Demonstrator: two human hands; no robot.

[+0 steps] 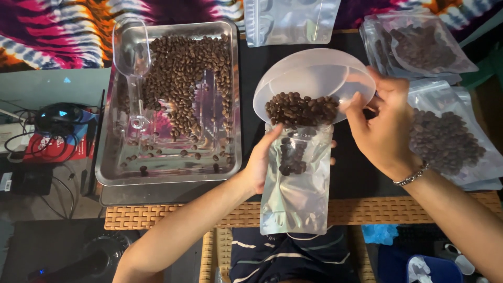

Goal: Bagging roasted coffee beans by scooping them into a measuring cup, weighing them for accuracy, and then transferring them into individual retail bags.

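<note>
Meanwhile, left hand [262,162] grips a clear pouch [296,183] while right hand [380,128] grasps the tilted bowl [314,78] of coffee beans [301,110]

Soft indoor light falls from above, glaring on the metal tray [230,105] and clear pouch [296,194], while the lower left of the frame stays dim and edges bend slightly.

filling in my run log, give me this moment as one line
left hand: holds clear pouch upright | right hand: tilts plastic bowl | coffee beans: pouring into pouch | steel tray: beans, scoop
</note>
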